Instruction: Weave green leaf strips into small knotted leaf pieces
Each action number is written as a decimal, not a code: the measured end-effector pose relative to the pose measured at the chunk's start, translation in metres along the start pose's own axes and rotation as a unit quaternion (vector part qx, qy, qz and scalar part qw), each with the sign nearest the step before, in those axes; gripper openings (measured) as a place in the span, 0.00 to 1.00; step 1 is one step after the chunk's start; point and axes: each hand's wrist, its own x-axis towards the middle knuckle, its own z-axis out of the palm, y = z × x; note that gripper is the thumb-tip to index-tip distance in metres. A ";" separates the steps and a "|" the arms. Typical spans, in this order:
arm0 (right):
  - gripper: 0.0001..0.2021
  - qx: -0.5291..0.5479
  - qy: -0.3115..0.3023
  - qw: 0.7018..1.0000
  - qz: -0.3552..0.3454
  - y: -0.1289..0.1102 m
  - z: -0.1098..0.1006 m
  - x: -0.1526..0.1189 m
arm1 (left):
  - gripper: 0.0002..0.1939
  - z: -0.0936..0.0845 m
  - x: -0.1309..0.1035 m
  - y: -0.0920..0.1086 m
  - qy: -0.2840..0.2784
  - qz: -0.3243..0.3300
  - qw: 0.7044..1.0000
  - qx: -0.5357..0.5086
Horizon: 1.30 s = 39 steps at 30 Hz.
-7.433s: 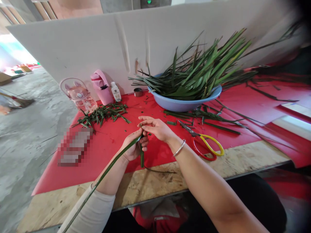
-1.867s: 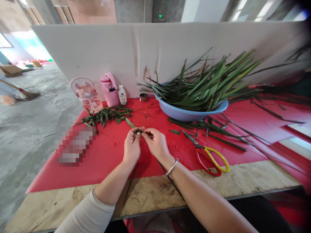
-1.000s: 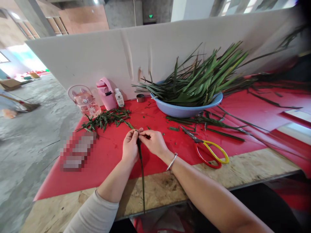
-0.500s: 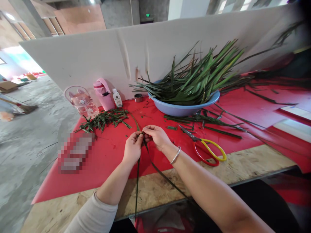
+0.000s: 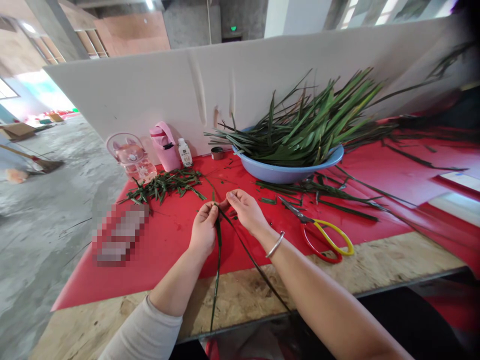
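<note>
My left hand [image 5: 204, 225] pinches narrow green leaf strips [image 5: 218, 245] between thumb and forefinger, low over the red-covered table. Two long ends trail from the pinch toward the front edge, one nearly straight down and one slanting right. A thin tip sticks up beyond the fingers. Just to the right, my right hand [image 5: 245, 210] has its thumb against its curled fingers, close to the strips; what lies in that pinch is hidden. Scissors [image 5: 305, 218] with one red and one yellow handle rest to the right of it, blades pointing away.
Behind stands a blue basin [image 5: 277, 175] heaped with long leaves [image 5: 311, 130]. Cut leaf pieces [image 5: 165, 185] lie at the left, before a clear pink bottle [image 5: 137, 162], a pink cup holder [image 5: 167, 150] and a small white bottle [image 5: 185, 152]. A white panel [image 5: 150, 90] borders the back.
My right hand has drawn slightly away to the right from my left fingertips. The left hand keeps its pinch on the strips. The view has shifted a little.
</note>
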 end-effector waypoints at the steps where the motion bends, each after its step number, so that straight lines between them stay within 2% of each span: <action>1: 0.16 -0.035 0.009 0.999 -0.026 -0.002 0.000 -0.001 | 0.12 0.000 0.001 0.000 0.002 0.018 1.000 -0.016; 3: 0.14 -0.104 0.005 0.992 -0.069 -0.004 0.000 -0.003 | 0.10 -0.002 0.002 0.001 0.013 0.042 0.998 -0.036; 5: 0.12 -0.143 -0.028 0.986 -0.081 -0.003 0.001 -0.005 | 0.09 -0.003 0.003 0.001 0.025 0.048 0.997 -0.048; 8: 0.10 -0.133 -0.074 0.987 -0.057 0.004 0.005 -0.006 | 0.09 -0.004 0.003 0.002 0.021 0.035 0.997 -0.062; 12: 0.10 -0.134 -0.105 0.985 -0.017 0.010 0.008 -0.007 | 0.09 -0.002 0.001 0.003 0.014 0.024 0.998 -0.054; 16: 0.12 -0.076 -0.103 0.990 0.052 0.007 0.006 -0.007 | 0.19 0.000 -0.001 0.005 0.015 0.011 0.998 -0.065; 18: 0.13 -0.028 -0.090 0.993 0.075 0.005 0.006 -0.006 | 0.23 0.000 -0.001 0.004 0.046 0.027 0.995 -0.080; 20: 0.14 0.005 -0.079 0.993 0.087 0.005 0.005 -0.005 | 0.19 -0.002 0.000 0.003 0.101 0.035 0.990 -0.096; 22: 0.14 0.028 -0.072 0.993 0.092 0.005 0.005 -0.004 | 0.14 -0.004 0.001 0.002 0.142 0.015 0.984 -0.101; 24: 0.14 0.040 -0.073 0.992 0.094 0.006 0.004 -0.004 | 0.11 -0.005 0.001 0.003 0.127 -0.016 0.988 -0.088; 26: 0.14 0.040 -0.081 0.991 0.096 0.007 0.004 -0.003 | 0.12 -0.004 0.001 0.005 0.058 -0.025 0.996 -0.057; 28: 0.13 0.019 -0.092 0.992 0.081 0.009 0.002 -0.002 | 0.12 -0.002 0.000 0.008 0.011 0.004 1.000 0.000; 29: 0.12 -0.001 -0.097 0.993 0.065 0.010 0.002 -0.002 | 0.12 -0.002 0.000 0.008 0.010 0.025 0.999 0.037; 33: 0.09 -0.107 -0.097 0.989 -0.009 0.013 0.002 -0.002 | 0.09 -0.004 0.001 0.005 0.067 0.075 0.982 0.157; 36: 0.13 -0.107 -0.065 0.991 -0.040 0.011 0.005 -0.007 | 0.08 -0.008 0.002 0.001 0.102 0.087 0.975 0.179; 39: 0.14 -0.105 -0.038 0.991 -0.075 0.009 0.007 -0.011 | 0.08 -0.010 0.003 0.001 0.099 0.087 0.974 0.187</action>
